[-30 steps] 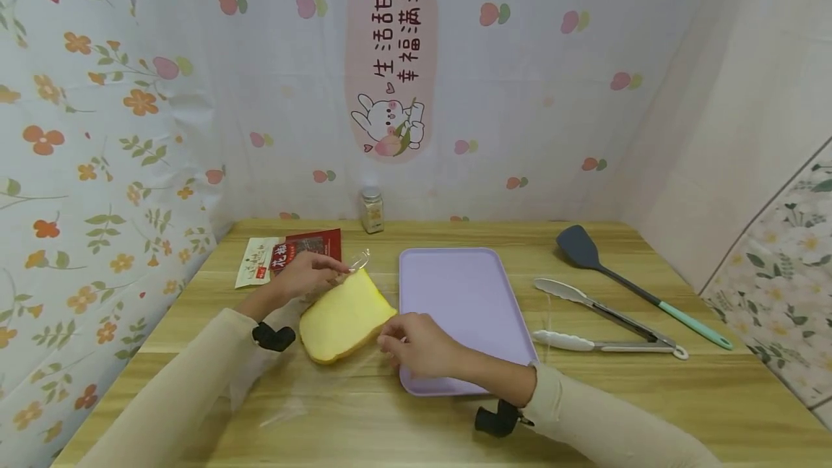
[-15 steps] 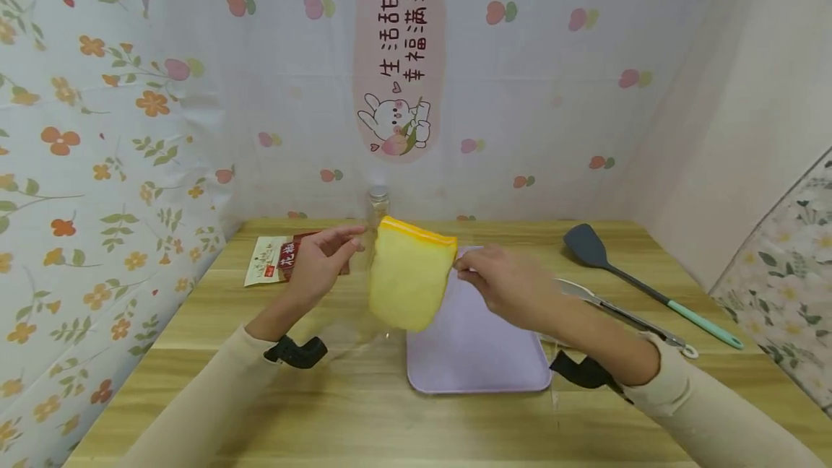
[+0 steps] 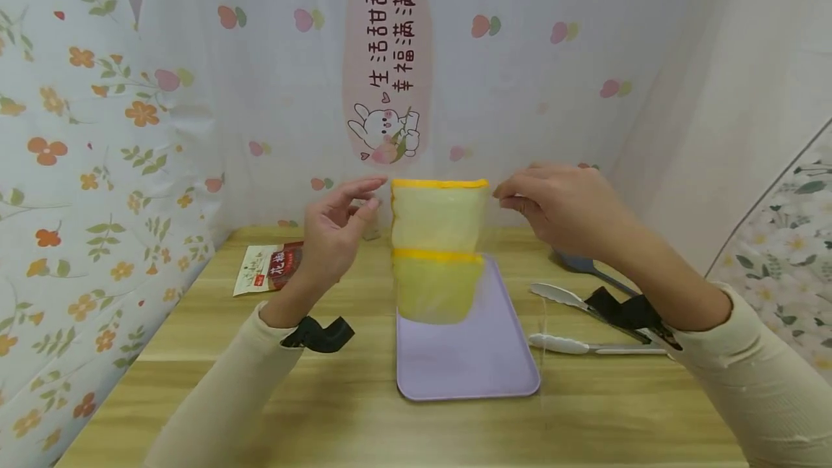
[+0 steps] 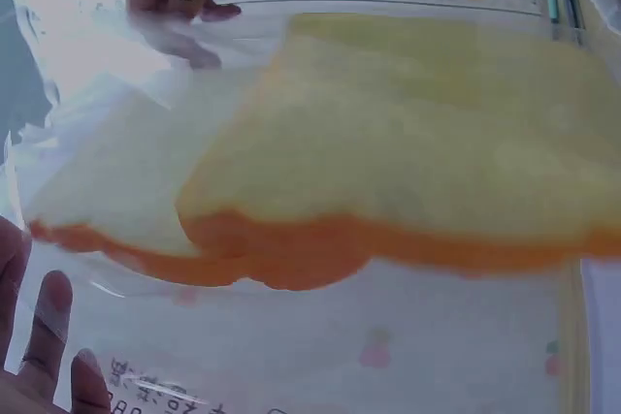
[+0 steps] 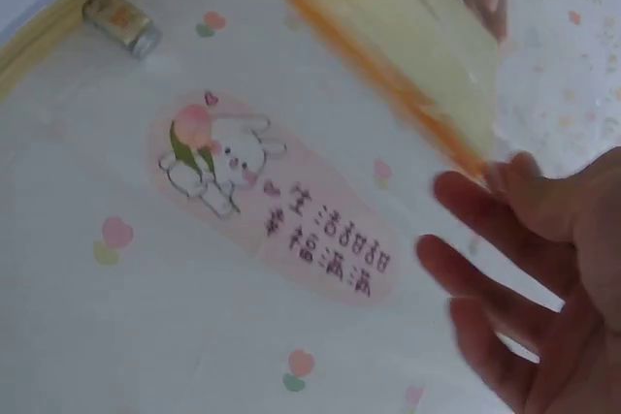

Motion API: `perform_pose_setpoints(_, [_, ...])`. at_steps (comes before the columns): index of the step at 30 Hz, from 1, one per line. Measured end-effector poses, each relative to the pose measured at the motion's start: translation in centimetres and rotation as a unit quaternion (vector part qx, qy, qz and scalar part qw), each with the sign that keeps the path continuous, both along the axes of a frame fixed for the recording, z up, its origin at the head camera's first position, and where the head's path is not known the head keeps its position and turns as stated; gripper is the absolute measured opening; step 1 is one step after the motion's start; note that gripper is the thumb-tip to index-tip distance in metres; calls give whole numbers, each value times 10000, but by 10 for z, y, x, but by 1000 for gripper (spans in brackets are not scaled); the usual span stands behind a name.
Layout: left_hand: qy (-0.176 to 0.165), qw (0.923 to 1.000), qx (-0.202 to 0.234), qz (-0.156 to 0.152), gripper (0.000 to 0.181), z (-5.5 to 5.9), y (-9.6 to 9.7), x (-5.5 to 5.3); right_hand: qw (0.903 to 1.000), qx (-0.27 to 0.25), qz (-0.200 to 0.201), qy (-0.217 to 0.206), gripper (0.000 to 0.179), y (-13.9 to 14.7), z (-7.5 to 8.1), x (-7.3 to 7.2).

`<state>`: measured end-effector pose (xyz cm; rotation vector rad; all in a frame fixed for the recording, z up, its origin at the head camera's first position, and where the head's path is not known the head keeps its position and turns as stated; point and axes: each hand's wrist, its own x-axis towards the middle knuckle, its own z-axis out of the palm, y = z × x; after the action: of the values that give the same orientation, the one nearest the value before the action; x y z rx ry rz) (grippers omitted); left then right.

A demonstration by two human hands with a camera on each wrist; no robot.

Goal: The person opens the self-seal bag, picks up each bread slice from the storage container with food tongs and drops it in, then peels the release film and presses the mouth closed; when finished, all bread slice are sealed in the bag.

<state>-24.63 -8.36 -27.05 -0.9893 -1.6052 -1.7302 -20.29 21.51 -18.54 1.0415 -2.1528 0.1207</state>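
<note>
Two yellow bread slices with orange crusts hang upright in a clear plastic bag (image 4: 97,84), above the lilac tray. In the head view, the upper slice (image 3: 438,219) overlaps the lower slice (image 3: 434,291). My left hand (image 3: 334,237) holds the bag's upper left edge, its thumb and index finger reaching toward the crust. At the opposite upper corner, my right hand (image 3: 565,201) pinches the plastic between thumb and index finger. The right wrist view shows its other fingers (image 5: 485,278) spread loosely, with a slice's crust (image 5: 378,70) running toward the fingertips.
Under the bag lies the lilac tray (image 3: 468,367). Tongs (image 3: 565,344) and a dark spatula (image 3: 575,262), partly behind my right arm, lie to its right. A red and cream packet (image 3: 266,269) rests at the left; a small jar (image 5: 121,21) stands at the back.
Both hands have raised the bag of bread from low over the table's left side, up and right over the tray. It turned from slanted to upright, and a second slice now shows.
</note>
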Motion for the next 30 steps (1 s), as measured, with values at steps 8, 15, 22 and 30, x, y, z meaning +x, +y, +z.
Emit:
perform_pose_setpoints(8, [-69,9996,103,262,23,-10,1,-4,9997,178,139,69,14,12,-7,-11])
perform_pose_setpoints(15, [-162,9988,426,205,22,-13,4,-5,9980,8,593,223,16,18,-17,-22])
perform_pose_setpoints(22, [-104,9974,712,12,19,-13,4,-2,9976,17,686,56,19,23,-21,-28])
perform_pose_setpoints(30, [-476,9881,1461,92,14,-15,13,1,9927,-164,1049,-578,22,26,-22,-33])
